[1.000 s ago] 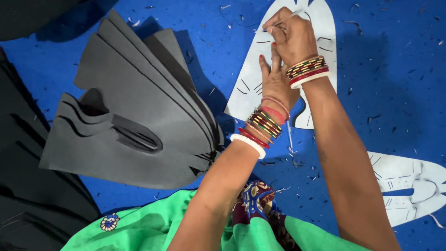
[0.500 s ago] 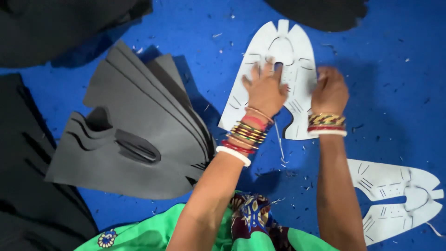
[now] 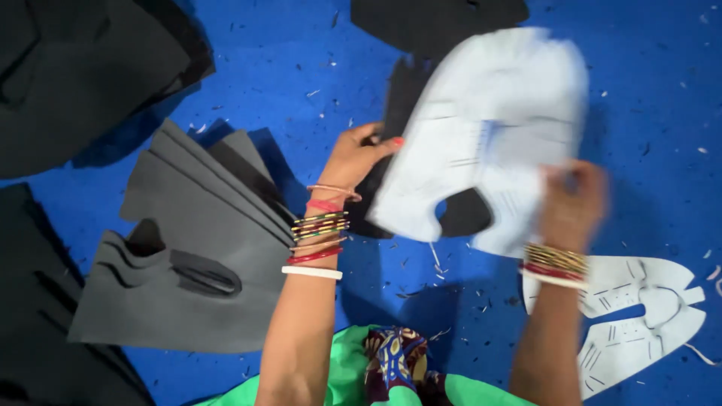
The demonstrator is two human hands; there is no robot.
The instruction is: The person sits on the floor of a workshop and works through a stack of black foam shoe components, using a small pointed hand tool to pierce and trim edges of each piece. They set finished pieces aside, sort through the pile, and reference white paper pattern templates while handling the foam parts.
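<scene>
Both hands held up the white paper shoe-upper pattern (image 3: 489,128), blurred, above the blue work surface (image 3: 647,90): I saw my left hand (image 3: 359,154) pinching its left edge, and my right hand (image 3: 573,201) gripping its lower right corner. Behind the pattern lay a black cut piece of the same shape (image 3: 410,83). Largest around it was the black sheet material (image 3: 83,68) at upper left, then the fanned stack of dark grey foam cut pieces (image 3: 180,263) left of my left forearm, then a second white paper pattern (image 3: 639,316) flat at lower right.
</scene>
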